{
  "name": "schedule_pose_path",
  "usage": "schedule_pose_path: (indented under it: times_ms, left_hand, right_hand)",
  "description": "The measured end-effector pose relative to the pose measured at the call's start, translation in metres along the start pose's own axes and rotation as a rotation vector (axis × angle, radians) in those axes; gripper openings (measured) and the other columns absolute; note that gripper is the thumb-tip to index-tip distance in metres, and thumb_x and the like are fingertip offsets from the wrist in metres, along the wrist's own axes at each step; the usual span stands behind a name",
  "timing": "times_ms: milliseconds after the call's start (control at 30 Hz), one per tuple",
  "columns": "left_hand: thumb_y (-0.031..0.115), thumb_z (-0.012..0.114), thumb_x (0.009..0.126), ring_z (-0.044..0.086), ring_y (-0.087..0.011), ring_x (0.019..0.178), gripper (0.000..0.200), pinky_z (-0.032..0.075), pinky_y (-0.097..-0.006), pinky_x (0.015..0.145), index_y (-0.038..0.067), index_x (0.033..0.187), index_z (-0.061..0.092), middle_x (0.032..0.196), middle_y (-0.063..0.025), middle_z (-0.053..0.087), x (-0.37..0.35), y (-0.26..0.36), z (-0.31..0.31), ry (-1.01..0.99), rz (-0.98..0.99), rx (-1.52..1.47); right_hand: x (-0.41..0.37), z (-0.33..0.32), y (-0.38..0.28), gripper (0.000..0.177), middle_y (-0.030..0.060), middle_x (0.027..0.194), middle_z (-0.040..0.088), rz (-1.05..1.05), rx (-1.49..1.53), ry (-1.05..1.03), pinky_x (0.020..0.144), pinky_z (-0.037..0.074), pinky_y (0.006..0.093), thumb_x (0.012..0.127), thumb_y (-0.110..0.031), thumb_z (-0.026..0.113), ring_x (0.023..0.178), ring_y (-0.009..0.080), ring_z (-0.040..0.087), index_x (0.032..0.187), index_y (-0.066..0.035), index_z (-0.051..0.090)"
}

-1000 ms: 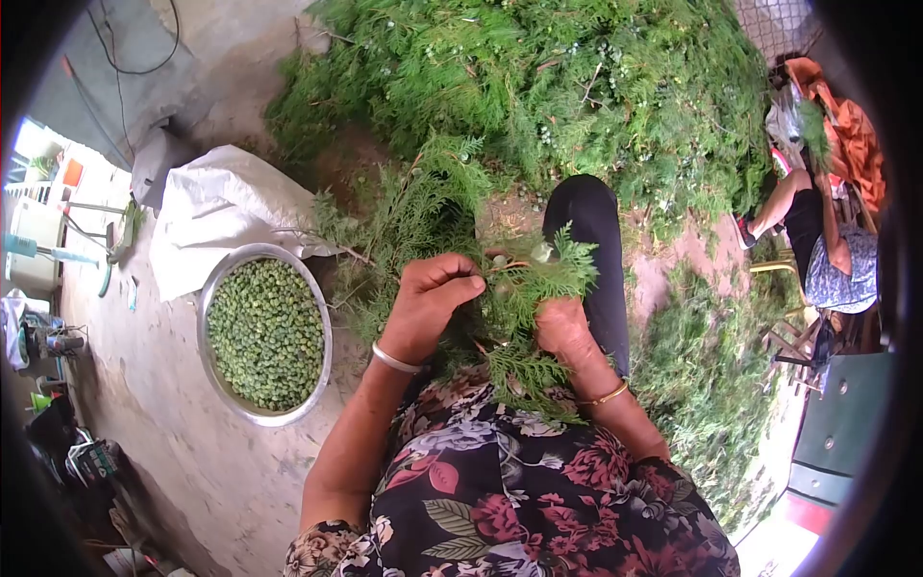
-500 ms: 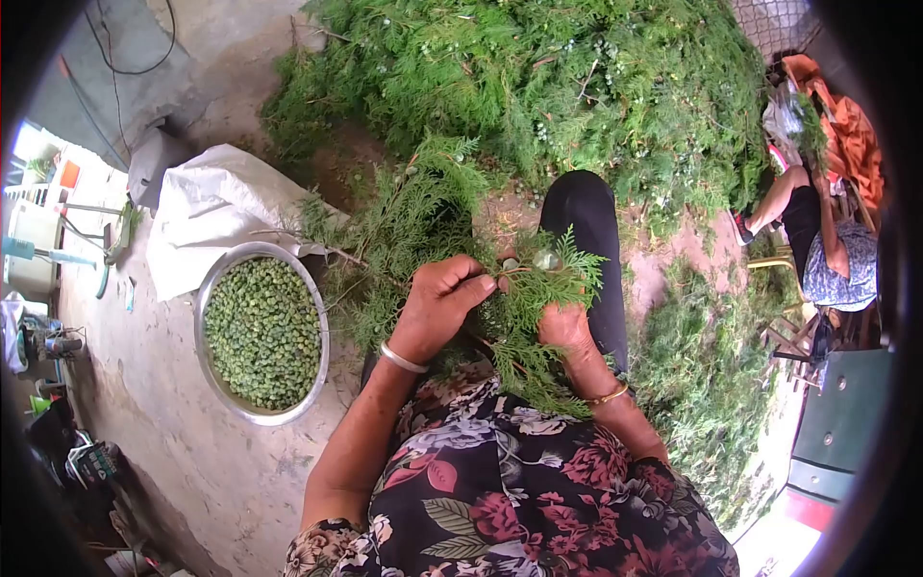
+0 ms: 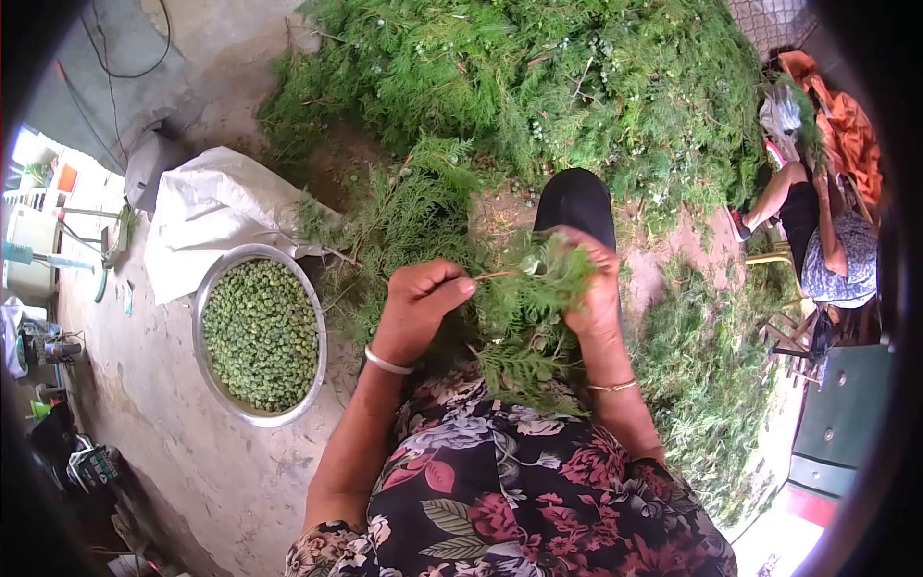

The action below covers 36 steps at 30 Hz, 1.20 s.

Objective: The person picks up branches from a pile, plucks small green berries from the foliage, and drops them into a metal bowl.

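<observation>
My left hand (image 3: 420, 306) is closed, pinching the thin brown stem of a green cypress sprig (image 3: 548, 279) between thumb and forefinger. At the sprig's leafy end, my right hand (image 3: 591, 288) is closed around the foliage; its fingers are partly blurred and covered by leaves. Pale round cones show faintly among those leaves. More cut cypress branches (image 3: 409, 216) lie over my lap and left leg, just beyond my left hand. To the left on the floor stands a metal basin (image 3: 320, 358) full of small green cones (image 3: 260, 332).
A large heap of cypress branches (image 3: 538, 87) lies in front. Scattered greenery (image 3: 702, 385) covers the floor on the right. A white sack (image 3: 207, 207) lies behind the basin. Another person (image 3: 836, 255) sits at far right, near orange cloth (image 3: 846, 135).
My left hand has drawn back slightly to the left, exposing the stem. My right hand has moved up and to the right along the foliage, its fingers now over the leafy end.
</observation>
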<state>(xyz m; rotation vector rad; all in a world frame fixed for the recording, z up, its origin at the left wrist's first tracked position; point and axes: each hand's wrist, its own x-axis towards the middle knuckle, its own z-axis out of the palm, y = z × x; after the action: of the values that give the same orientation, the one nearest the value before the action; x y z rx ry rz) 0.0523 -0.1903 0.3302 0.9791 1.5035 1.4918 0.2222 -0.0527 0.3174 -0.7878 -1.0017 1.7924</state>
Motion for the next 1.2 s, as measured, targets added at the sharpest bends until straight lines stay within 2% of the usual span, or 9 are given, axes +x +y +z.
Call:
schedule_pose_path:
  times_ms: [200,400,533,600,800,900,1000,1100,1200]
  left_hand:
    - [0.015,0.065,0.081,0.052,-0.0158,0.058,0.015,0.041,-0.0298,0.056,0.000,0.079,0.062,0.063,-0.0076,0.053,0.006,-0.022,0.010,0.029,0.221,0.252]
    - [0.016,0.067,0.074,0.059,-0.0354,0.069,0.014,0.046,-0.0437,0.058,0.006,0.072,0.057,0.070,-0.0130,0.058,0.004,-0.039,0.031,0.167,0.402,0.535]
    - [0.016,0.066,0.072,0.060,-0.0339,0.072,0.015,0.047,-0.0450,0.063,0.006,0.075,0.055,0.073,-0.0126,0.059,-0.004,-0.040,0.027,0.209,0.413,0.544]
    - [0.016,0.066,0.072,0.061,-0.0329,0.078,0.016,0.048,-0.0434,0.067,0.006,0.082,0.058,0.078,-0.0113,0.062,-0.003,-0.050,0.028,0.262,0.443,0.542]
    - [0.012,0.059,0.073,0.062,-0.0337,0.081,0.021,0.048,-0.0419,0.069,0.006,0.093,0.062,0.082,-0.0133,0.064,-0.015,-0.028,0.013,0.286,0.630,0.151]
    - [0.018,0.064,0.074,0.062,-0.0333,0.077,0.017,0.048,-0.0420,0.066,0.008,0.088,0.064,0.077,-0.0128,0.063,-0.004,-0.072,0.025,0.257,0.451,0.550]
    - [0.022,0.069,0.073,0.061,-0.0330,0.071,0.018,0.047,-0.0426,0.062,0.009,0.084,0.064,0.071,-0.0120,0.061,-0.013,-0.039,0.014,0.288,0.433,0.371]
    - [0.020,0.077,0.069,0.063,-0.0313,0.073,0.031,0.049,-0.0374,0.062,0.008,0.096,0.067,0.081,-0.0141,0.065,-0.014,-0.022,0.005,0.127,0.362,0.257]
    - [0.015,0.076,0.071,0.057,-0.0230,0.061,0.017,0.045,-0.0336,0.056,0.005,0.076,0.064,0.066,-0.0079,0.058,-0.007,-0.017,0.006,-0.004,0.335,0.289]
  right_hand:
    - [0.018,-0.005,-0.057,0.022,0.0164,0.084,0.059,0.115,0.168,0.160,0.047,0.036,0.0205,0.085,-0.013,0.060,0.062,0.0131,0.050,0.099,0.003,0.055]
    - [0.007,0.090,-0.081,0.024,0.0126,0.079,0.057,0.156,0.019,-0.265,0.045,0.035,0.0204,0.087,-0.014,0.061,0.060,0.0128,0.048,0.100,0.005,0.057]
    - [-0.039,0.211,-0.071,0.034,0.0180,0.092,0.061,0.380,-0.097,-0.428,0.060,0.045,0.0245,0.084,-0.011,0.061,0.073,0.0183,0.057,0.111,0.009,0.054]
    - [-0.040,0.242,-0.048,0.047,0.0268,0.116,0.055,0.509,0.082,-0.789,0.085,0.048,0.0377,0.084,-0.017,0.062,0.104,0.0339,0.058,0.119,0.012,0.048]
    - [-0.060,0.316,-0.013,0.044,0.0262,0.117,0.055,0.299,-0.116,-0.891,0.095,0.045,0.0446,0.088,-0.021,0.060,0.106,0.0329,0.058,0.117,0.011,0.050]
    - [-0.052,0.297,-0.018,0.037,0.0228,0.110,0.060,0.293,-0.173,-0.855,0.089,0.050,0.0404,0.091,-0.016,0.057,0.100,0.0303,0.061,0.116,0.010,0.052]
    - [-0.037,0.252,-0.039,0.033,0.0165,0.099,0.064,0.144,-0.223,-0.704,0.079,0.051,0.0305,0.086,-0.015,0.065,0.087,0.0182,0.063,0.106,0.011,0.057]
    - [-0.015,0.189,-0.063,0.025,0.0161,0.094,0.066,0.016,-0.224,-0.557,0.077,0.052,0.0311,0.089,-0.010,0.061,0.083,0.0185,0.064,0.103,0.010,0.058]
    - [-0.002,0.117,-0.080,0.018,0.0149,0.091,0.067,-0.091,-0.285,-0.384,0.075,0.052,0.0297,0.090,-0.005,0.056,0.080,0.0175,0.064,0.101,0.009,0.060]
